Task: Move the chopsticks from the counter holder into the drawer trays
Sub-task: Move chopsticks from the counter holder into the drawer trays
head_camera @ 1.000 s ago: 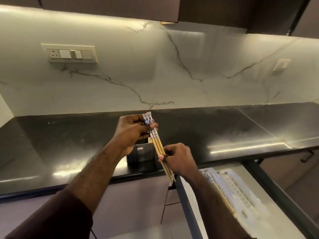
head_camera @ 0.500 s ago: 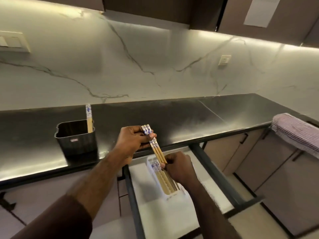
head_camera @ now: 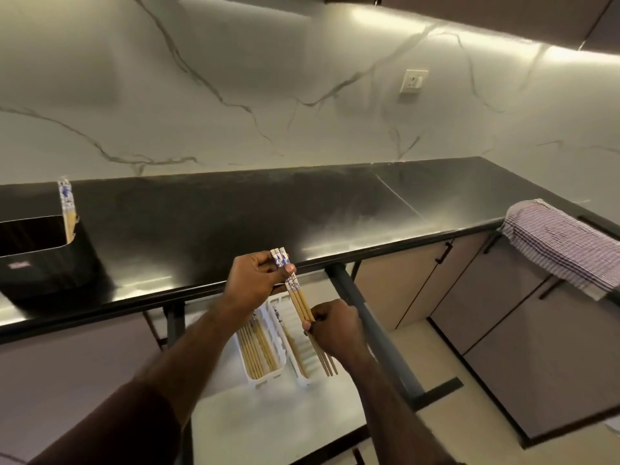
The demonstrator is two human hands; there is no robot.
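Observation:
A small bundle of wooden chopsticks with blue-and-white patterned tops is held by both hands over the open drawer. My left hand pinches the patterned top ends; my right hand grips the shafts lower down, with the tips sticking out below it. Under the hands, two white trays lie side by side in the drawer: the left tray holds several chopsticks, the right tray holds at least one. On the counter at far left stands the black holder, with chopsticks still upright inside.
The black counter runs along a marble wall. A striped cloth hangs over the counter's right end. The drawer's dark metal side rail passes just right of my right hand. Closed cabinet doors lie to the right.
The view has swung right and down; the holder slid toward the left edge. The hands carried the bundle from beside the holder to above the drawer trays, keeping the same grip.

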